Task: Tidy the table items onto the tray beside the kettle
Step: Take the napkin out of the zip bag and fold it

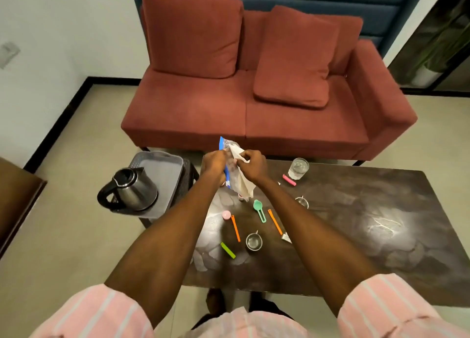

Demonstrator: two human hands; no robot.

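Currently both the left hand [215, 161] and right hand [253, 166] pinch the clear blue-edged plastic bag [237, 182]; a loose grip could spill it.

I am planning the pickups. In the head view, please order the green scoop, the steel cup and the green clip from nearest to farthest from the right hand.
1. green scoop, just below the right hand
2. steel cup, nearer the table's front
3. green clip, front left, farthest
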